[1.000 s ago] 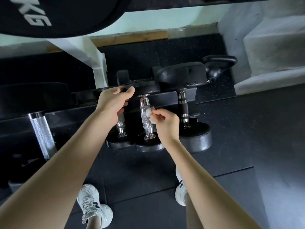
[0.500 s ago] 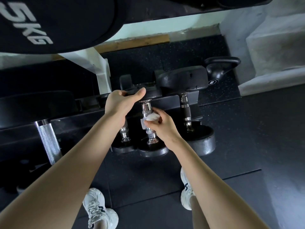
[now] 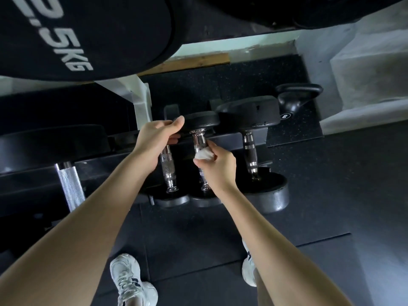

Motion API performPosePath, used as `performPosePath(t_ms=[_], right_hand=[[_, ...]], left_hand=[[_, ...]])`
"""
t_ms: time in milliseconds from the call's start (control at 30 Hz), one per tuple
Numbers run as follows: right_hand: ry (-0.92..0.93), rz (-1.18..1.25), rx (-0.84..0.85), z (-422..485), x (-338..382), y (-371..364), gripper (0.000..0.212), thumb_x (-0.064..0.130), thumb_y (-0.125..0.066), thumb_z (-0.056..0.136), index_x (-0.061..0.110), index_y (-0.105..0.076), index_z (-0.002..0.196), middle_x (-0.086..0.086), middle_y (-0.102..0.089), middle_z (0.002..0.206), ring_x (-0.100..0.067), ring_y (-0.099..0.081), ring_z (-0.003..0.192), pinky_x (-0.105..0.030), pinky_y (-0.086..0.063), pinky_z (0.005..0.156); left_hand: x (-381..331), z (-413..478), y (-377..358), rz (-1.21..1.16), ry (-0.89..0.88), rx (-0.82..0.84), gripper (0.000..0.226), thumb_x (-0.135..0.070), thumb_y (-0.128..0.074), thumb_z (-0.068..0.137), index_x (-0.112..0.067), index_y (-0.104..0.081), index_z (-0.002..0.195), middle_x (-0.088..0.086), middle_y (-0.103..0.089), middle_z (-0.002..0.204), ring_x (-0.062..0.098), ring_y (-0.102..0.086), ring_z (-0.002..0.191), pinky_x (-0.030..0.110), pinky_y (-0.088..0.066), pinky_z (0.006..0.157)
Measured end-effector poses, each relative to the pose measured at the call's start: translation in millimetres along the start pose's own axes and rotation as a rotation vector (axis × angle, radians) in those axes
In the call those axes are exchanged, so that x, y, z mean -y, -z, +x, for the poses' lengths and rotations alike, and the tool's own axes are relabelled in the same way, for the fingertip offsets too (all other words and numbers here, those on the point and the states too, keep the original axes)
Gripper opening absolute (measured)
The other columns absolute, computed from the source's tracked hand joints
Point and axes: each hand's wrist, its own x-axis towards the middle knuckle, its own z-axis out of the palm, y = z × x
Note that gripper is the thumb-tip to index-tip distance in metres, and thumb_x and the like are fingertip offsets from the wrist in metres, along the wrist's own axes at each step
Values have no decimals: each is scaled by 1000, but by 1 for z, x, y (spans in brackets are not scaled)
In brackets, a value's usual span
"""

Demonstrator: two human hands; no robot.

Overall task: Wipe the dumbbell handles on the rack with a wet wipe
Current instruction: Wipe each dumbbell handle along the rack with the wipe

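1. My right hand [image 3: 217,164] pinches a crumpled white wet wipe [image 3: 204,155] between thumb and curled fingers. It holds the wipe against the knurled chrome handle of the middle dumbbell [image 3: 198,141], about halfway along the bar.
2. My left hand [image 3: 157,134] is clenched round the far end of the small left dumbbell [image 3: 167,170], fingers curled underneath. The thumb lies on top, against the edge of the black round far head [image 3: 202,120] of the middle one. Below my palm the left dumbbell's chrome handle shows bare.
3. Both small dumbbells lie side by side across the black metal rack [image 3: 229,140], with their handles pointing towards me. Their near heads sit just beside each other at the rack's front edge.
4. To the right, a larger black round-headed dumbbell [image 3: 249,113] lies on the same rack. Its handle has a dark grip between chrome collars, and it is apart from my right hand.
5. Beyond that, a black kettlebell marked 6 [image 3: 295,100] stands on the floor near the pale wall.
6. On the left, a thick knurled chrome bar [image 3: 69,186] crosses the rack.
7. Overhead, a big black weight lettered ".5KG" [image 3: 88,34] fills the top left corner.
8. Below my arms, my two white trainers [image 3: 130,281] stand on the black rubber floor [image 3: 287,217].
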Motion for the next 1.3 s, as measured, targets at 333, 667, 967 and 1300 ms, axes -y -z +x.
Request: performPosePath(t_ms=[333, 667, 967, 1300], right_hand=[[74, -208, -155, -14, -4, -26, 52, 9, -59, 91, 10, -42, 140, -8, -69, 109, -21, -63, 106, -21, -47, 88], [82, -263, 244, -27, -13, -3, 59, 30, -34, 102, 15, -6, 151, 0, -15, 159, -12, -22, 143, -11, -20, 103], [-9, 155, -307, -5, 7, -10, 15, 8, -59, 91, 14, -52, 103, 12, -59, 91, -1, -58, 84, -1, -40, 66], [202, -31, -240, -18, -12, -33, 39, 8, -51, 96, 7, -50, 134, -10, -45, 143, -17, -39, 135, 1, -24, 100]], left_hand=[[1, -4, 1, 206, -29, 53, 41, -58, -57, 82, -18, -61, 84, -4, -65, 93, 10, -60, 90, 15, -37, 63], [-4, 14, -6, 243, 24, -37, 64, -68, -75, 55, -14, -62, 88, 9, -63, 86, 17, -57, 76, 24, -44, 69], [-1, 18, -5, 196, 12, -15, 61, -64, -79, 54, -20, -49, 84, 3, -50, 85, 16, -53, 76, 29, -50, 82], [-1, 12, -8, 190, -10, -42, 57, -61, -77, 59, -18, -53, 88, 4, -55, 84, 17, -55, 77, 23, -45, 70]])
